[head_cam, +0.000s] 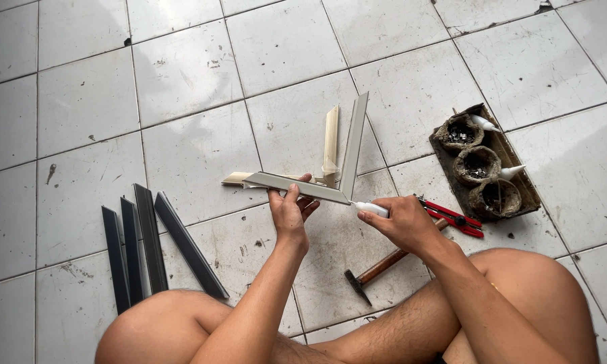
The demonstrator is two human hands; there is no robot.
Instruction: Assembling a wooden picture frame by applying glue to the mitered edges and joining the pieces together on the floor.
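Left hand [290, 210] grips frame corner [340, 192]; right hand [404, 222] presses glue tube [371, 208].

Large white floor tiles [182, 74] fill the frame, with dark grout lines running diagonally. They are scuffed and stained, with a chipped corner at upper right. Daylight falls evenly.

**Mitred frame corner and glue tube, held above the tiles**

Two grey moulding strips [317, 178] meet in a V-shaped corner, one running left, one rising upward, held off the floor. A small white glue tube [371, 209] points its nozzle at the joint's outer tip.
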